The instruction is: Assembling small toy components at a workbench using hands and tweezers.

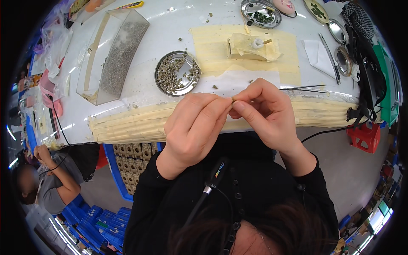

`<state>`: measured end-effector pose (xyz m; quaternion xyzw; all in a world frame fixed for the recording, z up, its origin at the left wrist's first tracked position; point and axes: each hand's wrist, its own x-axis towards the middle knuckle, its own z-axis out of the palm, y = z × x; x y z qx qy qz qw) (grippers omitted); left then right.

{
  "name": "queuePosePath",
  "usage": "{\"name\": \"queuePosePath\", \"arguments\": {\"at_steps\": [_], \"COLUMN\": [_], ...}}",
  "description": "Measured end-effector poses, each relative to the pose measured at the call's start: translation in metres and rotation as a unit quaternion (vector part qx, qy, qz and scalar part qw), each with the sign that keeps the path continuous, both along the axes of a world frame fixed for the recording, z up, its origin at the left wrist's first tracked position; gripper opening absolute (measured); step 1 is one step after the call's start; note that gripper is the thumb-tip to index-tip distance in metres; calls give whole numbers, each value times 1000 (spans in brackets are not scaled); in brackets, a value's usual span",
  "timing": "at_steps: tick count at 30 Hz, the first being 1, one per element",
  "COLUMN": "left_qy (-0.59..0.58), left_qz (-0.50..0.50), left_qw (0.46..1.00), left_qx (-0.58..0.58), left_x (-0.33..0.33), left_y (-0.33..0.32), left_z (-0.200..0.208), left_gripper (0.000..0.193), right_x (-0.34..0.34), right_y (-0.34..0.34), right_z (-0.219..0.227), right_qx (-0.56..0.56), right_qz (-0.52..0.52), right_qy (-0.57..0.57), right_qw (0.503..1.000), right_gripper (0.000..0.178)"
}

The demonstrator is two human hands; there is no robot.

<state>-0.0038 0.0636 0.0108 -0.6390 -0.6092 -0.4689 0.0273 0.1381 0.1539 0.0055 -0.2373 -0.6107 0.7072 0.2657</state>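
My left hand (191, 127) and my right hand (270, 114) meet over the table's near edge, fingertips almost touching. Both are closed in a pinch. Between the tips shows a tiny brownish piece (233, 101), too small to name and mostly covered by the fingers. Just beyond my left hand stands a round metal dish (157, 85) with many small grey-green pieces in it. A few loose bits (215, 86) lie on the white sheet (238, 77) beyond my fingers. Farther back, a tape-covered block (242, 53) bears a small white cup (258, 43) with a stick in it.
A clear box (91, 63) of grey pieces stands at the left. Metal dishes (278, 21) sit at the back right, near a pen-like tool (327, 53). Padded tape (127, 127) covers the table edge. A blue crate (111, 170) is below; a co-worker (63, 182) sits left.
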Motion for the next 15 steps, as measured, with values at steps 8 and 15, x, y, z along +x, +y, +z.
{"name": "queuePosePath", "arguments": {"at_steps": [8, 15], "left_qy": [-7, -55], "left_qz": [18, -6], "left_qw": [1000, 998], "left_qx": [-3, -4], "left_x": [0, -2], "left_y": [2, 2], "left_z": [-6, -7], "left_gripper": [21, 21], "right_x": [-3, 1], "right_y": [-4, 2], "right_z": [-1, 3], "right_qx": [252, -75], "right_qz": [-66, 6], "right_qy": [-42, -10], "right_qw": [965, 997], "right_gripper": [6, 12]}}
